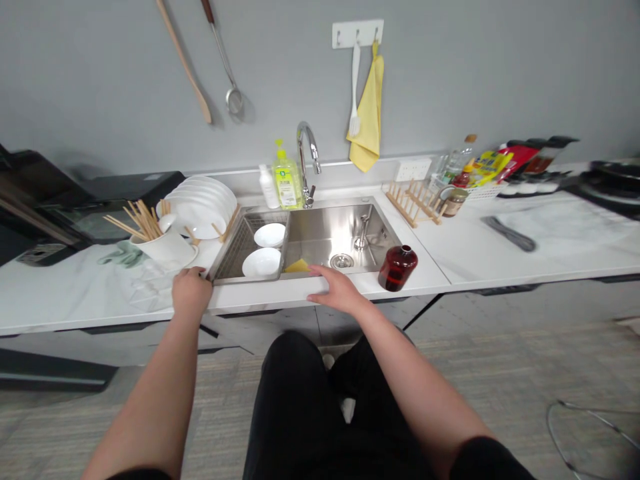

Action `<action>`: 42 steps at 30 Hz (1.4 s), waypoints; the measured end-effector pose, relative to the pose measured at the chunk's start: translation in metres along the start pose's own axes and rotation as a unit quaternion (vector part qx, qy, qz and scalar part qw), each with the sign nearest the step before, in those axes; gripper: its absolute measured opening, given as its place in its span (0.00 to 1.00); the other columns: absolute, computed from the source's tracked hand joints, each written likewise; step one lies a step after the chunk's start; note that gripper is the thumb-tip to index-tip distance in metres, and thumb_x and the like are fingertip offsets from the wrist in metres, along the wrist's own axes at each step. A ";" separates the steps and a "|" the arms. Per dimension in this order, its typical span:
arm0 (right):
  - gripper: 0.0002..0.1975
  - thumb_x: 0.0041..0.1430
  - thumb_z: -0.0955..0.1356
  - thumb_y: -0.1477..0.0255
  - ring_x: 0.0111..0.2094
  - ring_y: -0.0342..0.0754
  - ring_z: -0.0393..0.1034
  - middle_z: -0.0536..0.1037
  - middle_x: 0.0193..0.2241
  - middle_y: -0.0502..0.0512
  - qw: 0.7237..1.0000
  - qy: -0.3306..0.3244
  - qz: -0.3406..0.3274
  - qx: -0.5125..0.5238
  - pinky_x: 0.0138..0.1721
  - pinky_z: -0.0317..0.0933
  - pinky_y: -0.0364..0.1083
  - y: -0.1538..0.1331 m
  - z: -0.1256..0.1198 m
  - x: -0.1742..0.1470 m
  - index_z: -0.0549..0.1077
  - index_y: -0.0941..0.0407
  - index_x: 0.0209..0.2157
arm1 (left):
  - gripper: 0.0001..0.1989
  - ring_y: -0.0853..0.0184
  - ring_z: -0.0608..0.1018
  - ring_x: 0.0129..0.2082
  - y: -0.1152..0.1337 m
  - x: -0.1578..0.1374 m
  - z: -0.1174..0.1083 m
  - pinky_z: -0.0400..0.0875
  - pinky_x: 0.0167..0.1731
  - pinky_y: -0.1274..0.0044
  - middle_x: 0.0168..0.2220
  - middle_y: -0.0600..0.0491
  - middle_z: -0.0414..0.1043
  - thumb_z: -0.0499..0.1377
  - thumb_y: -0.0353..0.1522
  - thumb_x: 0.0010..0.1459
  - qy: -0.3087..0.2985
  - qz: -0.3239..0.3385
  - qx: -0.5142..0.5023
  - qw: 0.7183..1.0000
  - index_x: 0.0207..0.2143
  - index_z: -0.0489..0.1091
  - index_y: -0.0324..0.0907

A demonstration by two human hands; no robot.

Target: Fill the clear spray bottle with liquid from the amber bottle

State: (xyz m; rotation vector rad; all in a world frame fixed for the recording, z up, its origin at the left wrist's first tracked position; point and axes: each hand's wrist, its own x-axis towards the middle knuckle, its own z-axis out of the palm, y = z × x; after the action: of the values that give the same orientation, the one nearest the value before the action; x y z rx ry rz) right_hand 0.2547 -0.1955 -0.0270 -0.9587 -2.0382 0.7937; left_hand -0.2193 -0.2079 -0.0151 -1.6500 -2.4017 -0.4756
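Left hand (193,292) curls at the wire basket (239,243), left side of the sink (320,227), whether gripping I can't tell; right hand (337,290) spreads wide beside the part-hidden yellow piece (298,265); basket's long axis runs front to back.

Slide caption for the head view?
Left hand by the front-left corner of the sink, right hand at its front edge, two bowls inside.

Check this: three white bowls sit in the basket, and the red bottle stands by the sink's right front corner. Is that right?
Not quite: the head view shows two white bowls in the basket, not three. The red bottle does stand by the right front corner of the sink.
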 end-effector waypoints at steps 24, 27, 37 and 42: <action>0.63 0.47 0.87 0.49 0.73 0.73 0.71 0.71 0.75 0.71 0.956 0.282 0.036 0.072 0.70 0.71 0.72 0.043 -0.169 -0.094 0.61 0.47 0.78 | 0.19 0.60 0.89 0.45 0.323 -0.120 -0.056 0.86 0.53 0.66 0.44 0.48 0.85 0.76 0.41 0.60 0.033 0.188 -0.614 0.766 0.49 0.79 0.44; 0.59 0.46 0.88 0.52 0.72 0.71 0.73 0.76 0.71 0.69 0.959 0.260 0.044 0.101 0.76 0.65 0.70 0.052 -0.161 -0.080 0.67 0.50 0.75 | 0.18 0.59 0.90 0.47 0.375 -0.123 -0.062 0.87 0.55 0.65 0.47 0.45 0.86 0.77 0.41 0.60 -0.033 0.209 -0.657 0.723 0.48 0.80 0.44; 0.44 0.50 0.86 0.57 0.57 0.64 0.84 0.86 0.57 0.62 0.953 0.252 0.057 0.160 0.65 0.76 0.63 0.071 -0.138 -0.079 0.74 0.52 0.65 | 0.12 0.58 0.91 0.47 0.469 -0.121 -0.041 0.87 0.59 0.62 0.46 0.46 0.89 0.75 0.38 0.63 -0.109 0.205 -0.662 0.713 0.45 0.83 0.44; 0.45 0.51 0.85 0.60 0.60 0.63 0.83 0.85 0.60 0.62 0.957 0.238 0.043 0.162 0.66 0.76 0.60 0.075 -0.138 -0.079 0.72 0.52 0.67 | 0.05 0.58 0.90 0.48 0.472 -0.124 -0.038 0.86 0.57 0.63 0.47 0.47 0.90 0.71 0.33 0.65 -0.074 0.295 -0.593 0.745 0.44 0.85 0.45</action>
State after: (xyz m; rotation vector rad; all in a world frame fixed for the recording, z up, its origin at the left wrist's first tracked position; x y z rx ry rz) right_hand 0.4305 -0.1907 -0.0381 -0.9449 -1.4107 0.8175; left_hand 0.2644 -0.1736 0.0519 -2.7701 -1.3480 -2.0361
